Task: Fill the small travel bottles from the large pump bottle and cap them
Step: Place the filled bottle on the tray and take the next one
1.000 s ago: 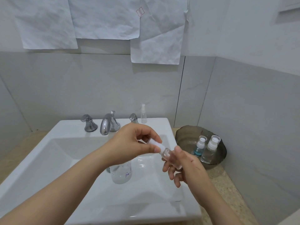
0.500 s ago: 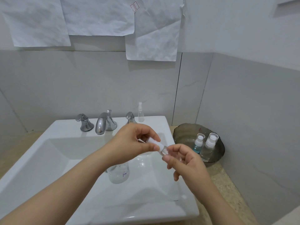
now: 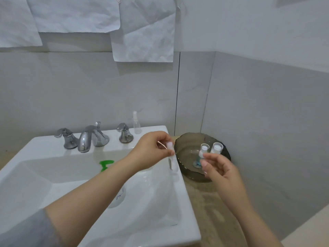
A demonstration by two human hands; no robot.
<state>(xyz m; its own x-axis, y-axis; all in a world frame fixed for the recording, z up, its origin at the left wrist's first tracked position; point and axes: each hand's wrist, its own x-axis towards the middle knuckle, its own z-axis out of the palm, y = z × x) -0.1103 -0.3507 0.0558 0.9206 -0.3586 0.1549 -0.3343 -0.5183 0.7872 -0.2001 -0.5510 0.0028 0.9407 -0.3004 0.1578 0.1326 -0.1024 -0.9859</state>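
Observation:
My left hand (image 3: 153, 154) pinches the white cap of a small clear travel bottle (image 3: 173, 165), which hangs upright over the sink's right rim. My right hand (image 3: 219, 169) hovers over the near edge of a dark glass bowl (image 3: 186, 139), its fingers loosely curled and holding nothing. Two small white-capped bottles stand in the bowl: one with blue liquid (image 3: 203, 151) and a clear one (image 3: 216, 148). The large pump bottle (image 3: 119, 196), with a green pump head (image 3: 106, 164), stands in the basin, partly hidden behind my left forearm. Another small spray bottle (image 3: 136, 124) stands on the sink's back ledge.
The white sink (image 3: 188, 207) fills the lower left, with a chrome faucet (image 3: 89, 139) and two handles at the back. A speckled beige counter (image 3: 211, 207) runs along the right, close to the tiled wall. Sheets of paper hang on the wall above.
My right hand has let go of the small bottle and moved right, to the bowl. My left hand has carried the bottle right, to the sink's right rim.

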